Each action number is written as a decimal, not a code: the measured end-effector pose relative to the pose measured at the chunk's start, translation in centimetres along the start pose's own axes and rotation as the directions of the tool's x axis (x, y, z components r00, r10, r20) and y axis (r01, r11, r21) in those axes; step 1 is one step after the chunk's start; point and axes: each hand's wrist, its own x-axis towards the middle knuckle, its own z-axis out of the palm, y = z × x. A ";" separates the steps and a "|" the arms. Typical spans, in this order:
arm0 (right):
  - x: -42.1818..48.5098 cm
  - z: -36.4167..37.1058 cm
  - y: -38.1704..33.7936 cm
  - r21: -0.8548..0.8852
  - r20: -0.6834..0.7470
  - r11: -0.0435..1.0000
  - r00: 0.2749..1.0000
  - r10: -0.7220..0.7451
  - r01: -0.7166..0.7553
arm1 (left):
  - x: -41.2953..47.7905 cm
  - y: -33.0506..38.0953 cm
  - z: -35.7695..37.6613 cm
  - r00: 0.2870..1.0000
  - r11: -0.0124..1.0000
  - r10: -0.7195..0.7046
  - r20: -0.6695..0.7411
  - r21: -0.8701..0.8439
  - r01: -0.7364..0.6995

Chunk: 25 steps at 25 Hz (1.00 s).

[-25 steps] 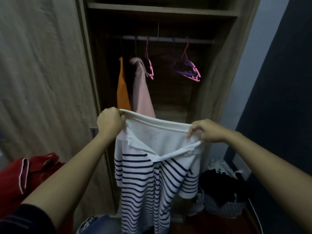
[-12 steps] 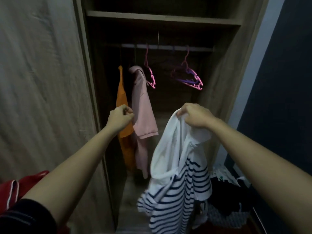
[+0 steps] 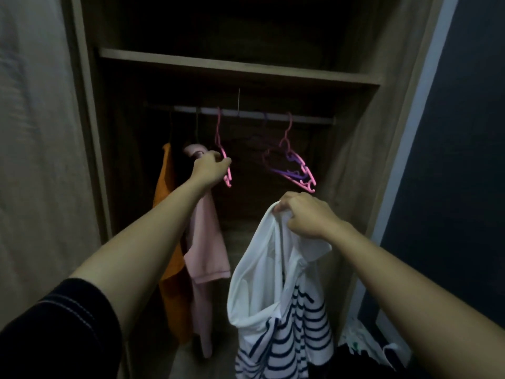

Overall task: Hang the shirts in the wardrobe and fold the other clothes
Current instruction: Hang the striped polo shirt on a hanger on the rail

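A: Through the head camera, what is each hand doing?

B: The left hand [image 3: 209,169] reaches up into the open wooden wardrobe [image 3: 352,165]. Its fingers are curled round the lower part of a thin pink plastic hanger [image 3: 228,175]. The hanger's hook sits on the pale metal rail [image 3: 254,115] under the wooden shelf [image 3: 237,67].

A: And the right?

B: The right hand [image 3: 307,214] is lower and nearer the camera. Its fingers are bunched tight on the neck end of a white knit shirt with navy stripes [image 3: 259,283]. The shirt dangles from that grip alone in front of the wardrobe opening, plain white at the top and striped toward the bottom.

A: What hangs on the rail?

B: At the left there's an orange garment [image 3: 164,192], and just beside it a pale pink short-sleeved shirt [image 3: 209,255]. The left forearm crosses in front of both. To the right of the gripped hanger is a cluster of pink and purple plastic hangers [image 3: 296,170], just above the right hand and not touching it.

A: Anything else?

B: A dark sleeve with light stitching [image 3: 60,332] covers the left upper arm. A dark blue wall [image 3: 451,160] stands to the right of the wardrobe. A heap of dark and pale clothes [image 3: 363,354] lies low at the right, too dim to tell piece from piece.
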 end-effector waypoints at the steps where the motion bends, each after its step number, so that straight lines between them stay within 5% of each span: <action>1: 0.6 -0.1 0.9 0.003 -0.010 1.000 1.000 -0.011 0.011 | 1.7 0.2 0.9 0.999 0.999 -0.018 -0.029 -0.030 0.017; 5: 2.7 0.4 3.6 0.035 -0.042 0.999 0.998 -0.039 0.040 | 6.7 0.6 3.8 0.980 0.986 -0.166 -0.108 -0.009 0.166; 9: 4.6 1.5 5.4 0.063 -0.012 0.997 0.999 -0.044 0.045 | 9.9 -0.2 6.6 0.958 0.956 -0.284 -0.038 0.066 0.286; 20: 6.5 3.1 5.7 0.093 -0.001 0.991 0.995 -0.098 0.098 | 8.9 0.5 7.6 0.960 0.974 -0.098 -0.264 0.172 0.147; 25: 6.8 3.6 4.7 0.099 0.013 0.991 0.996 -0.092 0.090 | 9.0 2.4 4.2 0.946 0.938 -0.104 -0.306 0.285 0.196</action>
